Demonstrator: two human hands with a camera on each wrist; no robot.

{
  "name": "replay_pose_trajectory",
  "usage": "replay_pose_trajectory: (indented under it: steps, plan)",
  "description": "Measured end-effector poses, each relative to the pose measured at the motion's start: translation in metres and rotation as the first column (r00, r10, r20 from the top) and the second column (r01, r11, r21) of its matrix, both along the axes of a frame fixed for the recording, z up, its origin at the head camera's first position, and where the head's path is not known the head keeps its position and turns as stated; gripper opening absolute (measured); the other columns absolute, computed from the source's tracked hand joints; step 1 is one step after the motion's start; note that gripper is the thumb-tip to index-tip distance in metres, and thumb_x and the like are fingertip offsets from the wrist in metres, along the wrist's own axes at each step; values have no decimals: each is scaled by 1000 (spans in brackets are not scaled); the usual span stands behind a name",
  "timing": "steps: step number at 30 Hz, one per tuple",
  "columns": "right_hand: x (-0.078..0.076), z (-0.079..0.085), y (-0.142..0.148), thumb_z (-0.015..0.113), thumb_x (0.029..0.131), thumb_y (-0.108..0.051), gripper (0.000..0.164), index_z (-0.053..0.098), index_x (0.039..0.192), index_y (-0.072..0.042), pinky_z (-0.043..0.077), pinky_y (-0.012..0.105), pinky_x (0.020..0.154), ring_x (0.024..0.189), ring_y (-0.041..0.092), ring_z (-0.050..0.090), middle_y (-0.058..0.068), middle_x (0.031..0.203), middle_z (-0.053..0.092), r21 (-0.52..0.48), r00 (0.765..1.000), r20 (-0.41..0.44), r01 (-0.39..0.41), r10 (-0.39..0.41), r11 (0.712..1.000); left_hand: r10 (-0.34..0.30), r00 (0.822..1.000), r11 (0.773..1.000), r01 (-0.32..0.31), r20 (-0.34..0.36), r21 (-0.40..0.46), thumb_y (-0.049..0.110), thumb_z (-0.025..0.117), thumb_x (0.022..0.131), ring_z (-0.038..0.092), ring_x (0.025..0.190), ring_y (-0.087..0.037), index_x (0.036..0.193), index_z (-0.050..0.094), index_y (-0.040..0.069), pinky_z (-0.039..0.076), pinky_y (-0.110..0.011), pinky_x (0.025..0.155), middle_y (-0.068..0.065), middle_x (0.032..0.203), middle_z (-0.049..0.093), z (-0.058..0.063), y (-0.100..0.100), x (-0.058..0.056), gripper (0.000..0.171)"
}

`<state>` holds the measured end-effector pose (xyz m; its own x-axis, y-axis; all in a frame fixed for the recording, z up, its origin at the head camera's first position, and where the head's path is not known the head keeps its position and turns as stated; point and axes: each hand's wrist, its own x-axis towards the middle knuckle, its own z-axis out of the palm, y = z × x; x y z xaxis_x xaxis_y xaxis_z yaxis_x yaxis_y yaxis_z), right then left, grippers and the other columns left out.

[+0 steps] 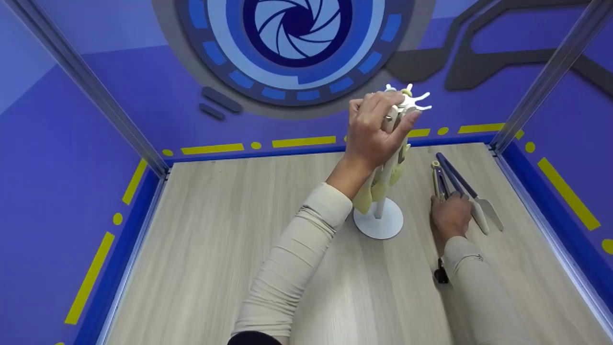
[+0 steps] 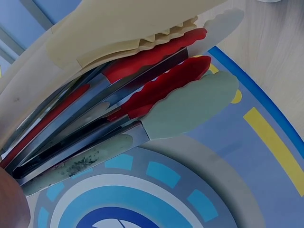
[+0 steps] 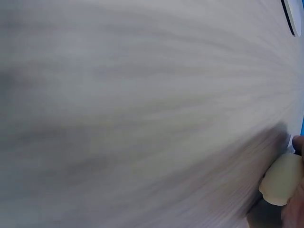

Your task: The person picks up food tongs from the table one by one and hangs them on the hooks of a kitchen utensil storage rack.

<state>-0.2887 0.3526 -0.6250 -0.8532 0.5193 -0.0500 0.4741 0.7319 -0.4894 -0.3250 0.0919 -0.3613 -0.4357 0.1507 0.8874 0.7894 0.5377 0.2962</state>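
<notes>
My left hand grips the top of a white rotating stand near its hooks. Several pairs of tongs hang from it, cream ones facing me. In the left wrist view, cream tongs, red-tipped tongs and pale green-tipped tongs fan out with their tips downward on the stand. On the table at the right, my right hand holds a pair of tongs with a yellowish ring end; a cream tip shows beside the fingers in the right wrist view.
Dark-handled tongs with grey tips lie on the table just right of my right hand. The wooden table is walled by blue panels at the back and both sides. Metal rails run up the corners.
</notes>
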Motion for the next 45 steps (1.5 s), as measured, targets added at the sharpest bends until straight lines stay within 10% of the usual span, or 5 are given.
replay_pose_trajectory:
  steps: [26, 37, 45]
  plan:
    - [10, -2, 3, 57, 95, -49, 67, 56, 135, 5, 45, 56, 97, 110, 42, 57, 24, 120, 58, -92, 990, -134, -64, 52, 994, -4, 1000, 1000, 4, -8, 20, 46, 66, 89, 61, 105, -6, 110, 70, 19, 35, -29, 95, 6, 113, 72, -1, 0, 0, 34]
    - [5, 7, 10, 61, 94, -45, 39, 62, 86, -7, 36, 35, 55, 68, 23, 49, 6, 78, 53, -36, 989, -102, -114, 110, 993, -6, 1000, 1000, 6, 5, 16, 46, 66, 89, 60, 104, -6, 110, 71, 19, 36, -28, 95, 7, 114, 72, 1, -1, 0, 34]
    - [6, 23, 21, 58, 96, -43, 36, 59, 81, -10, 35, 33, 49, 58, 19, 48, 0, 67, 52, -57, 994, -40, -108, 106, 992, -11, 1000, 1000, 11, 12, -2, 46, 65, 90, 60, 105, -6, 112, 70, 20, 35, -28, 95, 7, 115, 71, 0, 0, 0, 35]
